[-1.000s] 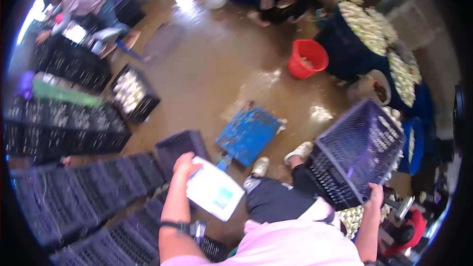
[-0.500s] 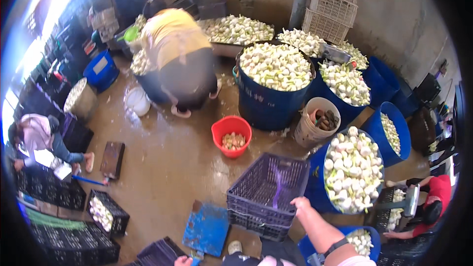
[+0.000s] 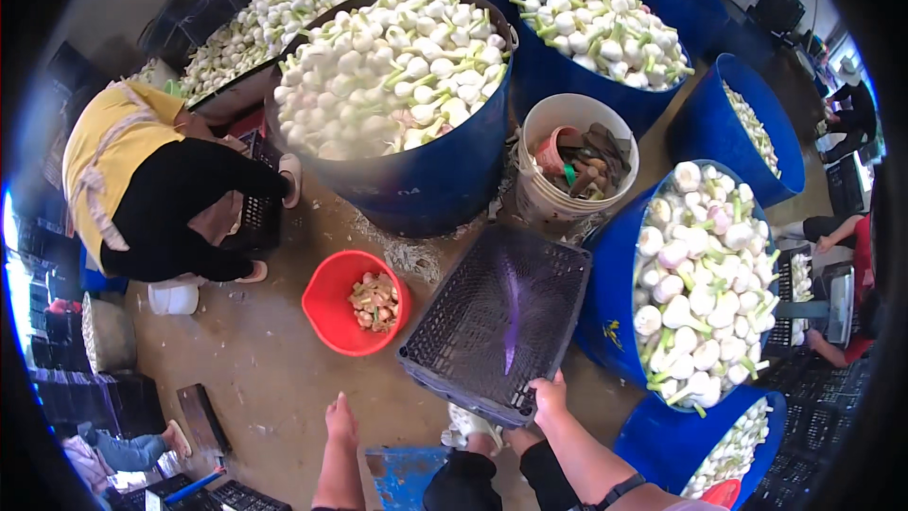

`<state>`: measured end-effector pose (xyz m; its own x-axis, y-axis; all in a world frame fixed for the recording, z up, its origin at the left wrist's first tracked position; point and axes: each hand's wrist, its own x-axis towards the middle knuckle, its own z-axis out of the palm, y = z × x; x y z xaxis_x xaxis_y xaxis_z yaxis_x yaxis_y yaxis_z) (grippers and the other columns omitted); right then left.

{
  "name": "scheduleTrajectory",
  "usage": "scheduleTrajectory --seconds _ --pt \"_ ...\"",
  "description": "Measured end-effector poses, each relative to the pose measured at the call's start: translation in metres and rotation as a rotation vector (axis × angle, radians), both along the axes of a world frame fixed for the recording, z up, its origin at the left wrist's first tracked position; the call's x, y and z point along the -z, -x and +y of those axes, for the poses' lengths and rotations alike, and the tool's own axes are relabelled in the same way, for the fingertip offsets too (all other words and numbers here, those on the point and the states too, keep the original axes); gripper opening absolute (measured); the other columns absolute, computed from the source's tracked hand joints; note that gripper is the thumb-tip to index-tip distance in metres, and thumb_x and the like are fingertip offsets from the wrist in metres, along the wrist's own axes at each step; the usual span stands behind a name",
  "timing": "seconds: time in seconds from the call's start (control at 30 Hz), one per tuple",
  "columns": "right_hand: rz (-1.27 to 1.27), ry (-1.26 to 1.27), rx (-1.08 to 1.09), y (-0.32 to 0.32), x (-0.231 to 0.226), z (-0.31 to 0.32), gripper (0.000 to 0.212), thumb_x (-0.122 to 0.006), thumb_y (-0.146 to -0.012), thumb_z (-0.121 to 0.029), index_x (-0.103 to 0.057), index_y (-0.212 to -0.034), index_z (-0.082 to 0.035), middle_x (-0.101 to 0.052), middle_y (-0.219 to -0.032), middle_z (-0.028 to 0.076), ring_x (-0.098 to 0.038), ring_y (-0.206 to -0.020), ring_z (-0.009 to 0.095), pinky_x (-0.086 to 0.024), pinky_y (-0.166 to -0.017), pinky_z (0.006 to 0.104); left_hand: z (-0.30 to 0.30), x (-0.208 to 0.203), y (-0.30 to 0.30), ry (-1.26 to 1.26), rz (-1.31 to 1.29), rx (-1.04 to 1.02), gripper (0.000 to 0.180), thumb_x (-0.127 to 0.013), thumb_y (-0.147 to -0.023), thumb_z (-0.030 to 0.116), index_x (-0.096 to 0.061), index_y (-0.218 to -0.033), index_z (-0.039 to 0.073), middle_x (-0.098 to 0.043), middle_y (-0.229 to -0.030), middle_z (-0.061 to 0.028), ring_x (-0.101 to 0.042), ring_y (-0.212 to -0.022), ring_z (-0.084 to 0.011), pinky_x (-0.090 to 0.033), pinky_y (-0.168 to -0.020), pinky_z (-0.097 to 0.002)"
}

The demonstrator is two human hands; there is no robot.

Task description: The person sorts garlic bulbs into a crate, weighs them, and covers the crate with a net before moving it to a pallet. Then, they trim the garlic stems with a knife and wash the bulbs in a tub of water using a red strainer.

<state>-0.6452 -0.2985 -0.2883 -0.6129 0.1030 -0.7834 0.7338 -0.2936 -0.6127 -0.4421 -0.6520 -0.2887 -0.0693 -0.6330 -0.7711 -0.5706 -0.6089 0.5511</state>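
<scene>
With my right hand (image 3: 549, 397) closed over its near rim, I hold a dark perforated plastic crate (image 3: 473, 308). A purple strip lies along its bottom, and its near end hangs above my feet. My left hand (image 3: 342, 421) is off the crate, nearer the blue board, with its fingers stretched out and nothing in them. Beyond the crate's left side stands a red basin (image 3: 317, 308) with a small heap of garlic pieces (image 3: 375, 301). To the crate's right, a blue tub (image 3: 605, 308) is heaped with garlic bulbs (image 3: 695, 284).
A white bucket (image 3: 539, 199) holding dark scraps and a red cup stands behind the crate. More blue tubs (image 3: 426, 180) of garlic line the back and right. A co-worker in yellow (image 3: 123, 161) bends at the left. A blue board (image 3: 407, 473) lies near my feet.
My view has moved closer to the tubs. The crate has come away from the stack place and tilts in my right hand. My left hand has risen into view, and the yellow-clad co-worker appears farther left.
</scene>
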Motion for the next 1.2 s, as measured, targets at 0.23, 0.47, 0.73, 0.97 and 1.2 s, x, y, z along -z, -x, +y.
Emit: scheduleTrajectory --seconds 0.23,0.47,0.73,0.97,1.2 --pt "0.03 0.074 0.178 0.005 0.019 -0.028 0.058 -0.049 -0.063 0.012 -0.049 -0.117 -0.006 -0.06 -0.1 0.008 -0.06 -0.083 0.023 -0.048 -0.075 0.0319 -0.052 0.13 0.101 -0.079 -0.24 -0.336 0.032 -0.052 -0.087 0.027 -0.043 -0.113 0.012 -0.056 -0.104 -0.0055 -0.061 -0.076 -0.0245 -0.051 -0.057 -0.0395" --pt "0.076 0.077 0.306 0.012 0.021 -0.087 0.05 -0.047 -0.066 0.009 -0.049 -0.114 -0.006 -0.058 -0.1 0.01 -0.059 -0.086 0.026 -0.05 -0.077 0.0402 -0.078 0.165 0.059 -0.037 0.028 -0.399 0.028 -0.041 -0.082 0.001 -0.046 -0.109 0.01 -0.057 -0.096 -0.0096 -0.06 -0.08 -0.025 -0.053 -0.057 -0.0398" --pt "0.023 -0.062 0.479 -0.004 0.089 -0.239 0.047 -0.061 -0.076 -0.014 -0.043 -0.119 -0.007 -0.051 -0.113 0.011 -0.053 -0.098 0.027 -0.044 -0.086 0.0412 -0.076 0.123 -0.08 -0.21 0.002 -0.347 0.027 -0.045 -0.088 0.007 -0.045 -0.113 0.016 -0.054 -0.101 -0.004 -0.056 -0.086 -0.0218 -0.051 -0.072 -0.0414" --pt "-0.558 0.067 -0.117 -0.033 0.123 -0.195 0.068 -0.054 -0.084 -0.046 -0.031 -0.133 -0.005 -0.044 -0.128 0.015 -0.045 -0.115 0.027 -0.035 -0.096 0.0406 -0.057 0.11 -0.061 -0.215 -0.502 -0.234 0.034 -0.057 -0.084 0.012 -0.046 -0.117 0.011 -0.053 -0.11 -0.013 -0.053 -0.095 -0.0245 -0.046 -0.081 -0.0385" --pt "-0.408 -0.178 -0.2 -0.084 0.051 0.026 0.035 -0.055 -0.088 -0.026 -0.051 -0.118 -0.009 -0.061 -0.102 0.006 -0.057 -0.088 0.014 -0.045 -0.077 0.0275 -0.008 0.107 -0.01 0.573 -0.422 0.689 0.053 -0.064 -0.08 0.012 -0.04 -0.126 -0.002 -0.049 -0.119 -0.0191 -0.047 -0.109 -0.0283 -0.039 -0.095 -0.0357"
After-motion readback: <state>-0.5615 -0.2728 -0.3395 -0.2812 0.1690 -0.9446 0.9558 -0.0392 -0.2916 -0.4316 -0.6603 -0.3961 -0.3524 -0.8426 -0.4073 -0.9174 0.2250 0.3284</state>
